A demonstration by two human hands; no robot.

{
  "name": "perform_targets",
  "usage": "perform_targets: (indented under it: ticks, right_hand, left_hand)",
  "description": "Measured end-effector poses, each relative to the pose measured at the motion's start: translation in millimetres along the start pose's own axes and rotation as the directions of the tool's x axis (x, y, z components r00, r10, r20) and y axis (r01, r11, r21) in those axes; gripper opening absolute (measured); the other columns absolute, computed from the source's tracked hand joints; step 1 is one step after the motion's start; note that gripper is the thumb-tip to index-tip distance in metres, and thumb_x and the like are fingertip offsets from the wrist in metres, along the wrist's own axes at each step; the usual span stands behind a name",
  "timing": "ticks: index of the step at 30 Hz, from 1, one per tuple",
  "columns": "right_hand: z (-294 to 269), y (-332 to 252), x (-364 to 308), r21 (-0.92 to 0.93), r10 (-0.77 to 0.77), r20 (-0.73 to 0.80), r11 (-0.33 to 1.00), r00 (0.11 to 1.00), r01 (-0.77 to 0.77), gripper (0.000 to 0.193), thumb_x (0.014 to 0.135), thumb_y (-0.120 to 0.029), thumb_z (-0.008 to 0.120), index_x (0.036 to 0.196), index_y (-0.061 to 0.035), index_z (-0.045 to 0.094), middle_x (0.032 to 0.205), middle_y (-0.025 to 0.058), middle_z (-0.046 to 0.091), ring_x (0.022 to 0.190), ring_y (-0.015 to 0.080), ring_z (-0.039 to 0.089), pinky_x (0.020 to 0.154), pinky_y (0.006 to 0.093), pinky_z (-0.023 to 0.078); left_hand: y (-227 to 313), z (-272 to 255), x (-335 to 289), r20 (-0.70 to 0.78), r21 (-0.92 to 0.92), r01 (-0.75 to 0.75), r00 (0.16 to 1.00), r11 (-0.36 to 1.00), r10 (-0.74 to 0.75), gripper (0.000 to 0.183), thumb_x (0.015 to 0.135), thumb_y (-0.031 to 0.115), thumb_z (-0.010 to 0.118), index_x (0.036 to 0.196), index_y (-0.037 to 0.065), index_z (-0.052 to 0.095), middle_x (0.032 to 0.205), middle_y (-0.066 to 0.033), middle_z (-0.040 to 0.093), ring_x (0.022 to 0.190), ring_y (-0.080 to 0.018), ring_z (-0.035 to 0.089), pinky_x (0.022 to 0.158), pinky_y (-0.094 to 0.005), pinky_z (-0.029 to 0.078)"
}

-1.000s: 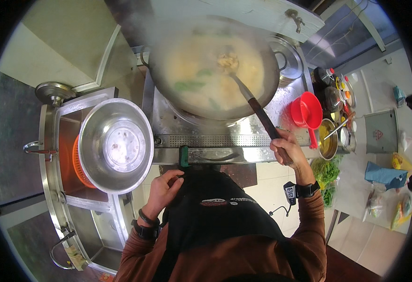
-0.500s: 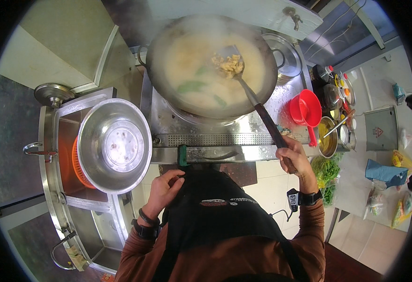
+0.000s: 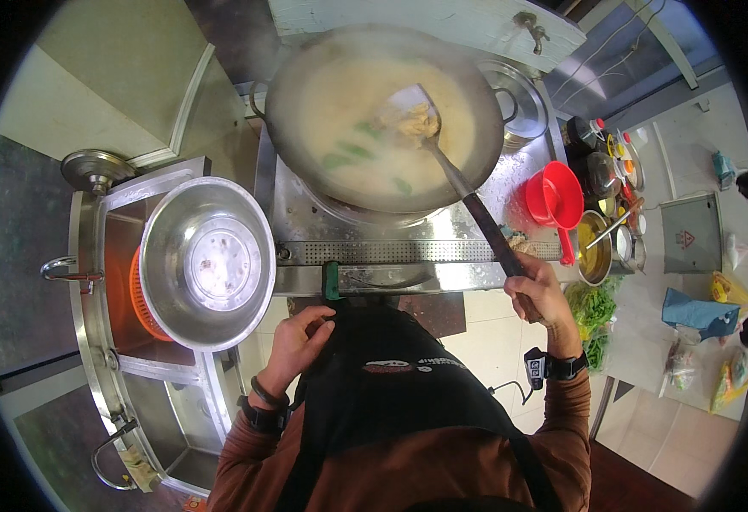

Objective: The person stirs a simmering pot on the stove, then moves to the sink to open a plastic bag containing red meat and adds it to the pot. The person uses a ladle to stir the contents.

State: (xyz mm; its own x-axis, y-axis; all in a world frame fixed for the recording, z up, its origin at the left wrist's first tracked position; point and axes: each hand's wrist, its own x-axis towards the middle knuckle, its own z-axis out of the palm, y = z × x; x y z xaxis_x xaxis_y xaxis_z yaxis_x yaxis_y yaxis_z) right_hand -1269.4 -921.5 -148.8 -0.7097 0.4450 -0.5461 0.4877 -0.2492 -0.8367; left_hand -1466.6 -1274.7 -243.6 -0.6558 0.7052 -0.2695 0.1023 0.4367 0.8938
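My right hand (image 3: 540, 294) is closed around the dark handle of a long wok spatula (image 3: 486, 224). Yellowish-brown food pieces (image 3: 416, 124) lie on its metal blade, which is over the far right part of a large wok (image 3: 280, 162); steam and blur hide whether it touches the liquid. Cloudy pale broth (image 3: 340, 102) fills the wok, with several green leaf-like pieces (image 3: 352, 152) floating in it. At the left of my black apron (image 3: 391, 375), my left hand (image 3: 301, 341) hangs with loosely bent fingers, the thumb apart, holding nothing.
A large steel basin (image 3: 169, 299) stands over the sink at left, above an orange basket (image 3: 142, 299). Right of the wok are a red plastic scoop (image 3: 555, 194), a metal pot lid (image 3: 523, 94), seasoning bottles (image 3: 602, 175) and a bowl with a spoon (image 3: 596, 264). Bagged greens (image 3: 594, 316) lie nearer.
My right hand has shifted slightly down and right with the spatula. Its blade has tilted, and the food on it looks more bunched and blurred. The left hand has stayed in place.
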Motion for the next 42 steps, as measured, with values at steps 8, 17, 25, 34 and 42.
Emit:
perform_targets:
  ticks: [8, 17, 25, 34, 42]
  right_hand:
    - [17, -9, -3, -0.278, -0.127, -0.076, 0.955, 0.989, 0.102, 0.056, 0.082, 0.001, 0.059, 0.136, 0.0033, 0.047, 0.071, 0.0023, 0.056, 0.044, 0.0080, 0.048, 0.040, 0.0235, 0.039]
    - [14, -32, -31, -0.373, -0.046, 0.007, 0.927, 0.999, 0.045, 0.059, 0.081, 0.002, 0.060, 0.138, 0.0057, 0.044, 0.073, 0.0040, 0.060, 0.047, 0.0080, 0.050, 0.042, 0.0243, 0.040]
    - [14, -7, -11, -0.459, -0.140, -0.029, 0.881, 0.990, 0.111, 0.059, 0.079, 0.001, 0.062, 0.136, 0.0067, 0.047, 0.074, 0.0054, 0.061, 0.049, 0.0078, 0.050, 0.046, 0.0247, 0.042]
    - [-25, 12, 1, -0.994, -0.588, -0.099, 0.089, 0.803, -0.058, 0.076, 0.077, 0.001, 0.056, 0.146, -0.0258, 0.040, 0.095, 0.0199, 0.068, 0.064, 0.0337, 0.064, 0.054, 0.0447, 0.048]
    - [-36, 27, 53, -0.981, -0.624, 0.123, -0.194, 0.771, 0.000, 0.072, 0.077, -0.002, 0.058, 0.143, -0.0248, 0.043, 0.105, 0.0161, 0.063, 0.093, 0.0385, 0.063, 0.073, 0.0485, 0.049]
  left_hand:
    - [0, -3, 3, 0.016, -0.007, 0.025, 1.000, 1.000, -0.024, 0.022, 0.086, 0.014, 0.067, 0.107, 0.006, 0.066, 0.077, -0.0105, 0.069, 0.065, -0.0197, 0.066, 0.061, -0.0296, 0.051]
    - [0, -6, 5, 0.025, -0.040, 0.039, 0.999, 0.998, -0.038, 0.022, 0.087, 0.016, 0.067, 0.107, 0.006, 0.066, 0.076, -0.0089, 0.068, 0.065, -0.0184, 0.065, 0.062, -0.0298, 0.050]
    - [3, -10, 7, 0.044, -0.022, 0.058, 0.997, 0.998, -0.057, 0.023, 0.087, 0.018, 0.066, 0.108, 0.007, 0.066, 0.077, -0.0094, 0.068, 0.066, -0.0188, 0.065, 0.062, -0.0305, 0.051]
    - [-24, -28, -28, -0.119, 0.113, -0.102, 0.986, 0.988, 0.115, 0.022, 0.089, 0.025, 0.062, 0.106, 0.011, 0.065, 0.087, -0.0149, 0.068, 0.079, -0.0340, 0.066, 0.068, -0.0419, 0.053]
    - [-48, -33, -87, -0.316, 0.089, 0.059, 0.948, 0.994, -0.028, 0.020, 0.087, 0.022, 0.062, 0.104, 0.011, 0.064, 0.089, -0.0126, 0.068, 0.082, -0.0344, 0.065, 0.070, -0.0430, 0.051]
